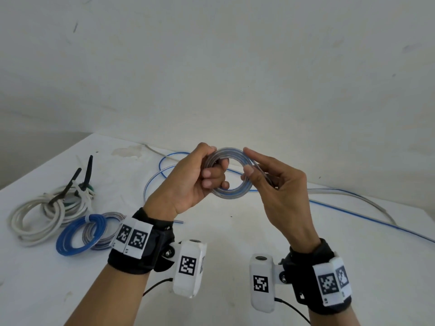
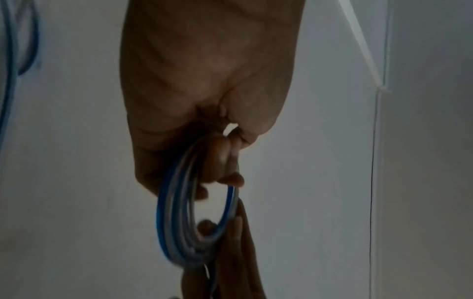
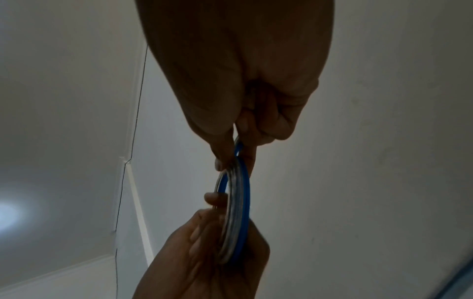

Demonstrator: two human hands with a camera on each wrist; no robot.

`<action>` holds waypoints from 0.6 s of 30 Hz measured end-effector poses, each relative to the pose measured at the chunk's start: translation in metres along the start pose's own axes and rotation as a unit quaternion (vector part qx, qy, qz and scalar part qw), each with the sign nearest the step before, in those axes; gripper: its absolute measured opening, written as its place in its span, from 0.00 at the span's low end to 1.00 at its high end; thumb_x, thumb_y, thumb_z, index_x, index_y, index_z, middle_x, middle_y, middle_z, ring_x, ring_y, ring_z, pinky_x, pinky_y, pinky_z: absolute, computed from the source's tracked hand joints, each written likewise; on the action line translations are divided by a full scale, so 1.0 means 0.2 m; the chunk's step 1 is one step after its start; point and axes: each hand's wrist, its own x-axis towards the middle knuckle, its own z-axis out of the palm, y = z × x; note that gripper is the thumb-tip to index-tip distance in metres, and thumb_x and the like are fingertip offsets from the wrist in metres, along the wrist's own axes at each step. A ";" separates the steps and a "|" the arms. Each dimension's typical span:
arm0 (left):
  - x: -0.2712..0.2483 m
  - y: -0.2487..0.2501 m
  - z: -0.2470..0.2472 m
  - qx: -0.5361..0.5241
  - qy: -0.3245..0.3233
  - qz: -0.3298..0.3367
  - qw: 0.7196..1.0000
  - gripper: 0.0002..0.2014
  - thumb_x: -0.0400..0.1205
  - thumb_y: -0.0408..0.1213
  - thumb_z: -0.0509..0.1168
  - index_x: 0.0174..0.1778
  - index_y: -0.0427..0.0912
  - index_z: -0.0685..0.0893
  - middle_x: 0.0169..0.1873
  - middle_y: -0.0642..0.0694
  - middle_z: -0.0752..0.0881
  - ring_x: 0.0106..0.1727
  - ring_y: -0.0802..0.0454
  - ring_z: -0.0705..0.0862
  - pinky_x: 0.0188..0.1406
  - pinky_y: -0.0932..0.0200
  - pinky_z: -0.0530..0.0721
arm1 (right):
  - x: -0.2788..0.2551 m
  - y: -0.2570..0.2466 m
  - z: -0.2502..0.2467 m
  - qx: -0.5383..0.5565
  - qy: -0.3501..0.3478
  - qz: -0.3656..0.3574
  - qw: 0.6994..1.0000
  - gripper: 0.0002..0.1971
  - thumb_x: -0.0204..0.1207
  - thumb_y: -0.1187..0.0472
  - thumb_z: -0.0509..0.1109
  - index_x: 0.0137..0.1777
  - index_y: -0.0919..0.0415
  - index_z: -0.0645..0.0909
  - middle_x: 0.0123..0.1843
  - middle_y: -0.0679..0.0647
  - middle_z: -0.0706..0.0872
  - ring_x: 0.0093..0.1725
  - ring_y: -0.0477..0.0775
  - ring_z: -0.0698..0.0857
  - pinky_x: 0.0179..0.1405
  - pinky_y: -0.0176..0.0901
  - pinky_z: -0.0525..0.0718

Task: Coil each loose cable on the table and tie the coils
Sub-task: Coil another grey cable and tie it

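Coil in hand [image 1: 229, 171]: clear cable with a blue stripe, wound in several round turns, held in the air above the table [image 1: 223, 234].
Hidden parts: the coil's left arc lies inside the left fingers; both wrist views are dim and show the ring edge-on, so the number of turns cannot be told.
Left hand [image 1: 190, 180]: fingers curled through and round the coil's left side, thumb on top; a full grip.
Right hand [image 1: 275, 184]: thumb and forefinger pinch the coil's right side, the other fingers loosely bent; a narrow grip on the cable.
Loose length [image 1: 353, 215]: the same striped cable trails from the coil across the table to the right and runs out of the picture's edge; loops [image 1: 162, 170] lie on the table behind the coil.
Finished coils, left of the held coil: a blue coil [image 1: 70, 241] and a clear coil [image 1: 106, 234] overlap; beyond them white coils [image 1: 30, 222] carry black ties [image 1: 70, 184].
Wrist bands [image 1: 329, 281]: black, with printed markers and white camera housings.
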 end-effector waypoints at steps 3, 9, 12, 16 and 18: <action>-0.02 0.01 -0.01 0.082 -0.032 -0.027 0.996 0.24 0.89 0.41 0.48 0.36 0.35 0.83 0.20 0.46 0.69 0.21 0.49 0.69 0.43 0.52 0.87 | 0.01 0.01 -0.06 -0.028 -0.043 0.002 0.999 0.15 0.81 0.56 0.76 0.63 0.33 0.88 0.46 0.72 0.88 0.42 0.85 0.82 0.42 0.71 0.84; -0.05 -0.01 -0.07 0.293 -0.052 0.069 0.952 0.15 0.82 0.41 0.69 0.55 0.30 0.87 0.37 0.41 0.90 0.40 0.45 0.89 0.44 0.53 0.89 | 0.01 -0.01 -0.12 -0.077 -0.095 0.020 0.992 0.15 0.83 0.57 0.74 0.62 0.34 0.88 0.42 0.63 0.90 0.37 0.77 0.80 0.37 0.66 0.80; -0.05 0.00 -0.08 0.304 -0.044 0.068 0.949 0.14 0.79 0.38 0.72 0.54 0.31 0.89 0.37 0.38 0.92 0.39 0.47 0.91 0.41 0.56 0.90 | 0.00 -0.01 -0.12 -0.082 -0.106 0.015 0.991 0.14 0.83 0.56 0.74 0.63 0.35 0.88 0.43 0.57 0.92 0.39 0.79 0.82 0.40 0.69 0.84; -0.05 0.01 -0.08 0.281 -0.021 0.100 0.954 0.10 0.79 0.36 0.72 0.51 0.33 0.90 0.36 0.38 0.91 0.36 0.45 0.91 0.38 0.56 0.89 | 0.00 -0.04 -0.09 -0.087 -0.060 0.008 0.994 0.14 0.83 0.58 0.74 0.59 0.34 0.89 0.45 0.50 0.94 0.40 0.64 0.88 0.43 0.58 0.87; -0.05 0.02 -0.08 0.246 0.010 0.116 0.962 0.10 0.78 0.37 0.72 0.49 0.34 0.91 0.35 0.38 0.91 0.35 0.45 0.91 0.38 0.56 0.89 | 0.00 -0.04 -0.09 -0.081 -0.020 -0.011 0.996 0.14 0.84 0.62 0.72 0.59 0.38 0.88 0.49 0.36 0.93 0.45 0.45 0.91 0.46 0.38 0.86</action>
